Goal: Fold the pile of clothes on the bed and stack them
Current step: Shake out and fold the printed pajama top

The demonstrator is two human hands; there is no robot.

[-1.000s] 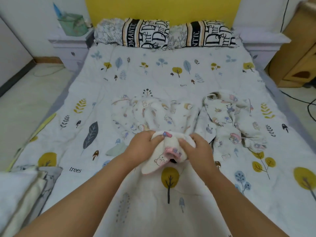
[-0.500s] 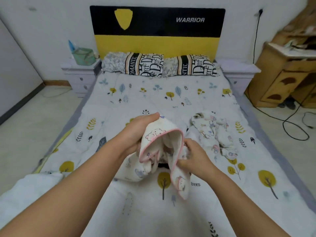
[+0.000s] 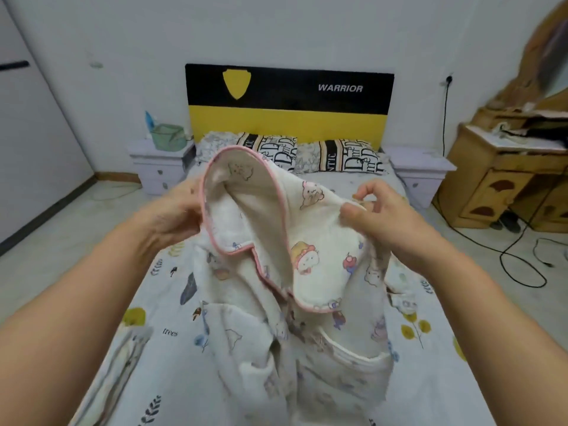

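Note:
I hold up a white pyjama top (image 3: 310,241) with cartoon prints and pink piping, above the bed (image 3: 172,358). My left hand (image 3: 175,210) grips its collar edge on the left. My right hand (image 3: 378,207) pinches the fabric at the right shoulder. The garment hangs open between my hands, and its lower part trails down toward me. A second printed garment (image 3: 402,299) lies on the bed behind it, mostly hidden by the top.
Two patterned pillows (image 3: 347,156) lean against a black and yellow headboard (image 3: 289,103). White nightstands (image 3: 156,167) flank the bed. A wooden dresser (image 3: 504,176) stands at right, with black cables (image 3: 519,259) on the floor. Folded fabric (image 3: 116,358) lies at the lower left.
Both hands have lifted the pyjama top off the bed and pulled apart, spreading its collar open. The view has tilted up toward the headboard.

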